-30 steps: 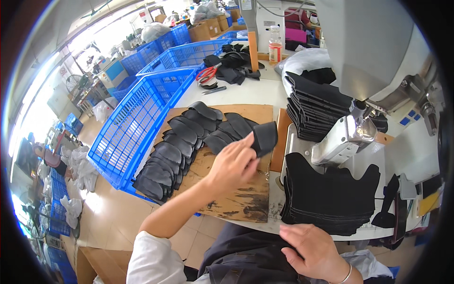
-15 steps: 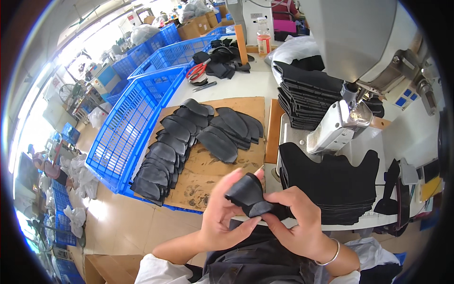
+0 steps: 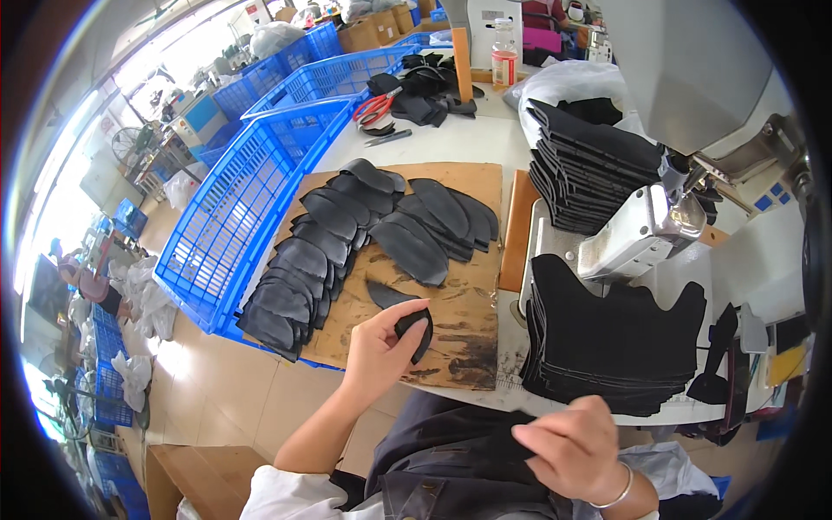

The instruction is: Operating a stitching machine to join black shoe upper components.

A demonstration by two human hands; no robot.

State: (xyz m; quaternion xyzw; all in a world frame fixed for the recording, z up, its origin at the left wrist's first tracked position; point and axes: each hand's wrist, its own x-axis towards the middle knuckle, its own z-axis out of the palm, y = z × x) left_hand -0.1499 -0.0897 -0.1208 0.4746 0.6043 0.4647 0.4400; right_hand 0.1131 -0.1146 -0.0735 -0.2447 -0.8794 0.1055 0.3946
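My left hand (image 3: 381, 351) is over the front of the cardboard sheet (image 3: 464, 325), thumb and fingers closed on a black curved piece (image 3: 416, 334). A dark pointed piece (image 3: 386, 295) shows just beyond its fingers; whether it belongs to the held one I cannot tell. Low in front of my apron, my right hand (image 3: 576, 446) is closed, its fingertips pinching a soft black piece (image 3: 509, 439) that blends into the dark apron. Overlapping rows of black round-ended pieces (image 3: 308, 256) lie on the cardboard, with a smaller fanned group (image 3: 412, 247) beside them.
Left of the cardboard stands a blue plastic crate (image 3: 234, 221). Red-handled scissors (image 3: 375, 107) lie near black scraps (image 3: 429, 91). To the right are a sewing machine (image 3: 641, 230), a stack of black cut panels (image 3: 615, 334) and folded black pieces (image 3: 576, 169).
My hands have separated. The left has moved down-left over the cardboard with a curved piece; the right has dropped toward my lap. The view has shifted slightly.
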